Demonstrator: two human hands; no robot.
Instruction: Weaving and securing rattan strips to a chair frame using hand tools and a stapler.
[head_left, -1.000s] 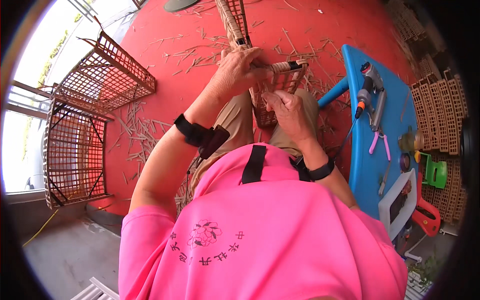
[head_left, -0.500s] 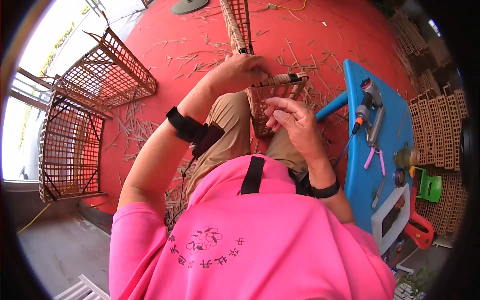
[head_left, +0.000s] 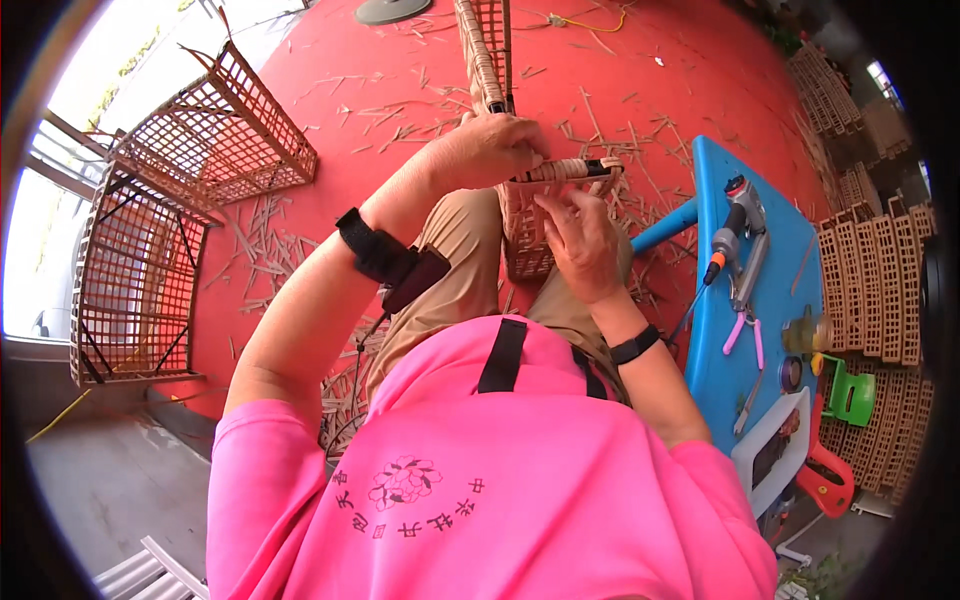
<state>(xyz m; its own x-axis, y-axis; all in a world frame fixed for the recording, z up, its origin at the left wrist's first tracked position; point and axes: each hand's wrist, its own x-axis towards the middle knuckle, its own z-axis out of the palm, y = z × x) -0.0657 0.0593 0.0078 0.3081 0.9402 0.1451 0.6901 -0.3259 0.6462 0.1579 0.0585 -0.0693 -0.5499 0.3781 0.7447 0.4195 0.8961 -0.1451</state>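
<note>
Pink shirt [head_left: 560,480] bears dark characters [head_left: 440,522]; left hand [head_left: 503,148] touches wicker frame [head_left: 528,232].

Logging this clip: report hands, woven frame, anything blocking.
Left hand at left end of wrapped bar. Right hand by woven frame, contact unclear. Frame between the knees, partly hidden by hands.

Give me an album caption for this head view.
Left hand and right hand at woven basketwork over a red floor strewn with strips, a blue table alongside.
</note>
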